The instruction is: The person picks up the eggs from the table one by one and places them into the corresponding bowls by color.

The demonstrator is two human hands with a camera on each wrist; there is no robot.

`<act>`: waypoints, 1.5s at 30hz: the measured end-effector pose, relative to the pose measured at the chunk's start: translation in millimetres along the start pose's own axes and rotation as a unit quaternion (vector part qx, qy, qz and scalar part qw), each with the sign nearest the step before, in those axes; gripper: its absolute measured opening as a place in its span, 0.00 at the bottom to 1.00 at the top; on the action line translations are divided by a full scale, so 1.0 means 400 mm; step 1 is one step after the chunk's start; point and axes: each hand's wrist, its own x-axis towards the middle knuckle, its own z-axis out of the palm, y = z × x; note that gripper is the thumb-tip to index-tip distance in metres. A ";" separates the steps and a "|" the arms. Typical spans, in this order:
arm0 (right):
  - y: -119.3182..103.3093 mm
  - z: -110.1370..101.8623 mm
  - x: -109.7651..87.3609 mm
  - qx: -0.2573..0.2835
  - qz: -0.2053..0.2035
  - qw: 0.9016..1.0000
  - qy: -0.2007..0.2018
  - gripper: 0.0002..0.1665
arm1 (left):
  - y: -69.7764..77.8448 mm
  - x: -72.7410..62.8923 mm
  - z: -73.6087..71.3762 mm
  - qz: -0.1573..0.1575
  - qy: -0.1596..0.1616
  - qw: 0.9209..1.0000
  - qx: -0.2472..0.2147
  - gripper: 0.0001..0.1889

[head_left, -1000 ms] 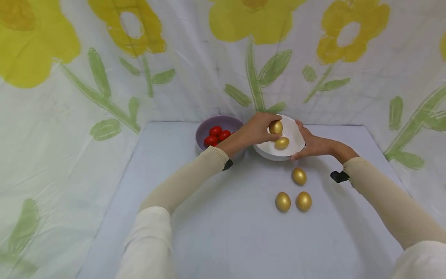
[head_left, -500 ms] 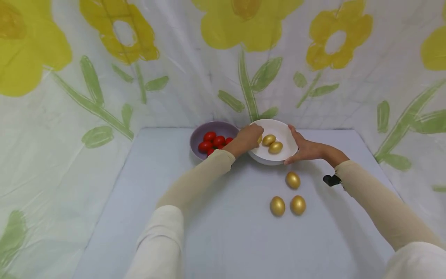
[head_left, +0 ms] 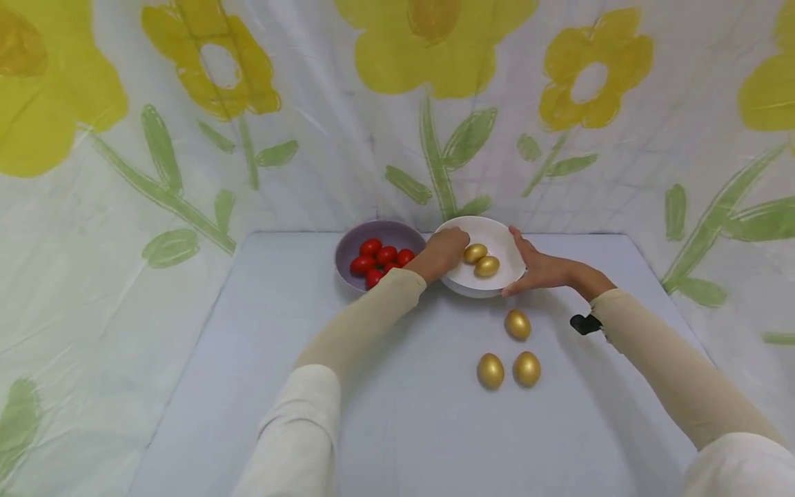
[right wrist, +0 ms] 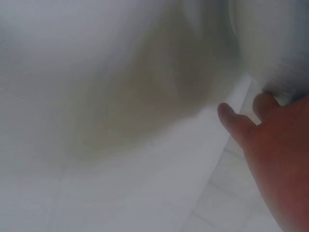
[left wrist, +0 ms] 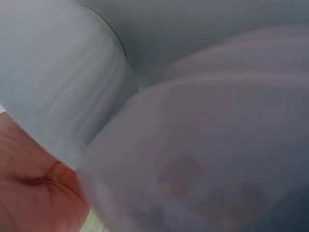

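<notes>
In the head view, a white bowl (head_left: 504,243) stands at the back of the table with two gold eggs (head_left: 487,266) showing inside. My left hand (head_left: 444,251) reaches over its left rim, fingers down in the bowl. The back of the hand covers those fingers, so whatever they touch is hidden. My right hand (head_left: 542,269) holds the bowl's right side, thumb towards the front and fingers at the back. Just left stands a purple bowl (head_left: 348,250) with several red eggs (head_left: 386,255), partly behind my left wrist. The left wrist view shows both bowls' outer walls, blurred.
Three more gold eggs (head_left: 517,324) lie loose on the pale tabletop (head_left: 397,428), in front of the white bowl. Behind the table's back edge hangs a white curtain (head_left: 335,172) painted with yellow flowers.
A second ago my left hand held a gold egg over the white bowl's middle. It has moved left and lower, and that egg's place is hidden. My right hand stays on the bowl.
</notes>
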 end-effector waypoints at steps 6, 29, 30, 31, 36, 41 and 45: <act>-0.002 0.011 0.003 0.000 -0.002 1.000 0.000 0.88 | -0.004 0.011 0.025 0.030 0.006 0.999 0.042 0.13; 0.003 0.012 0.014 -0.010 0.000 1.000 0.001 0.88 | -0.018 -0.008 -0.002 0.031 -0.008 0.998 -0.063 0.30; 0.004 0.009 0.012 -0.012 0.004 1.000 0.001 0.88 | -0.018 -0.013 -0.011 0.036 0.000 0.996 -0.083 0.31; 0.005 0.005 0.009 -0.013 0.006 1.000 0.002 0.88 | -0.016 -0.020 -0.019 0.042 0.012 0.993 -0.105 0.32; 0.004 -0.011 -0.001 -0.013 0.004 1.000 0.006 0.88 | -0.009 -0.069 -0.055 0.083 0.093 0.973 -0.195 0.33; -0.001 -0.016 -0.001 -0.009 -0.003 1.000 0.008 0.87 | 0.013 -0.140 -0.086 0.109 0.142 0.939 -0.293 0.32; -0.001 -0.010 0.006 -0.001 -0.011 1.000 0.003 0.86 | 0.038 -0.203 -0.101 0.130 0.146 0.922 -0.333 0.34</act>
